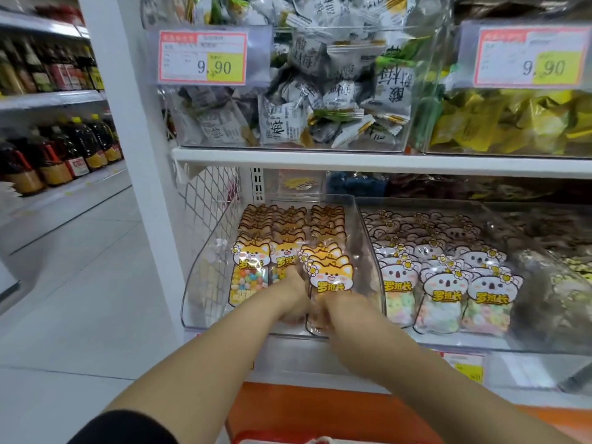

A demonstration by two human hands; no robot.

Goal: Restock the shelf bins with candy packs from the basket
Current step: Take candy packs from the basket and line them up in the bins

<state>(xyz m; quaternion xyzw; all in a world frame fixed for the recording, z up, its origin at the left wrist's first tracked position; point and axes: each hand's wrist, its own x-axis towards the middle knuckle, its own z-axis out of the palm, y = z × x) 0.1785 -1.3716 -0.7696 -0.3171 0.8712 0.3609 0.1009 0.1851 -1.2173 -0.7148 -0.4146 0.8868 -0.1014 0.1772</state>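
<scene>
A clear shelf bin (205, 277) on the lower shelf holds rows of orange fox-shaped candy packs (288, 225). Both my hands reach into its front right corner. My left hand (293, 299) and my right hand (339, 307) sit side by side, both gripping the bottom of the frontmost fox candy pack (331, 277), which stands upright at the head of the right row. The fingers are partly hidden behind the pack and the bin's front wall. A red basket rim (275, 439) shows at the bottom edge.
To the right stands another clear bin of koala-shaped candy packs (445, 283), then a bin of dark wrapped sweets (551, 283). The upper shelf (352, 161) carries bins of wrapped candies with 9.90 price tags. Bottles line shelves across the aisle at left.
</scene>
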